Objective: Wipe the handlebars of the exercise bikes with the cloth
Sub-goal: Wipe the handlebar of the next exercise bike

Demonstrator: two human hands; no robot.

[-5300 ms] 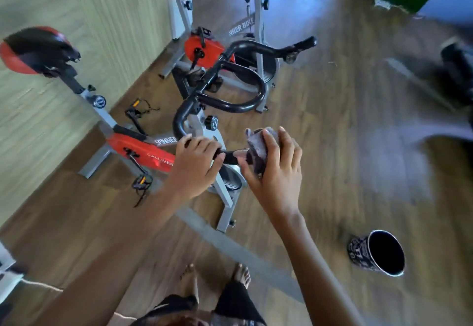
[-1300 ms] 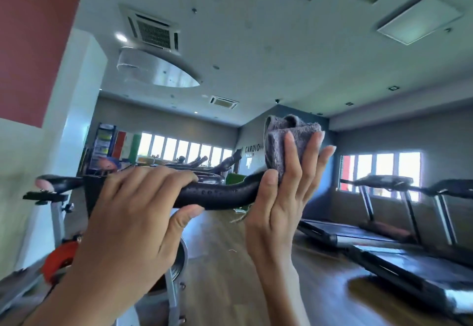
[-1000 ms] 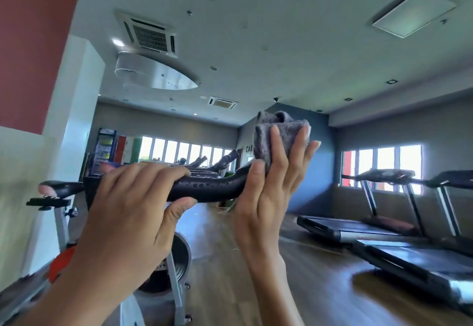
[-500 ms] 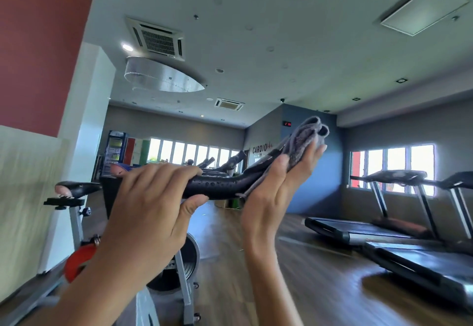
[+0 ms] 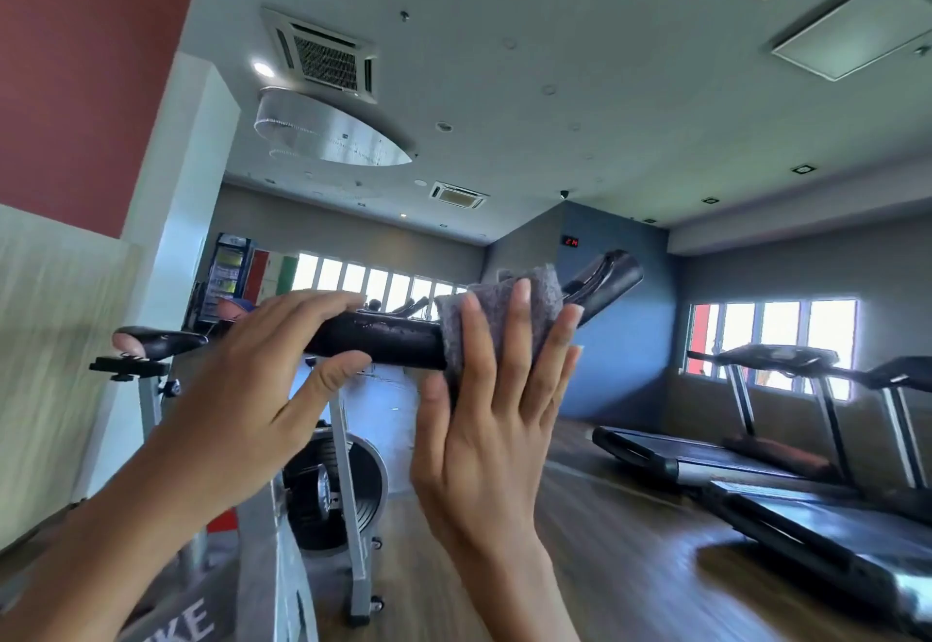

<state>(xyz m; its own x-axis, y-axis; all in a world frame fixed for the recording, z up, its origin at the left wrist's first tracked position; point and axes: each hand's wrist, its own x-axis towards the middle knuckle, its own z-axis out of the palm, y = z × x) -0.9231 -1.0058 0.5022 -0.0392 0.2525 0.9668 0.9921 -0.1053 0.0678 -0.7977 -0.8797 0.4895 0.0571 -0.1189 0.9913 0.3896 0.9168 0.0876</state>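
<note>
Handlebar (image 5: pixel 388 343) runs across at chest height before me, its free end (image 5: pixel 613 274) rising right, clear of everything. My left hand (image 5: pixel 262 389) curls around its near stretch. My right hand (image 5: pixel 497 419), fingers spread flat, presses the cloth (image 5: pixel 497 306) around the bar just beside. Beyond lie open floor (image 5: pixel 595 566) and treadmills (image 5: pixel 787 465) on the right.
</note>
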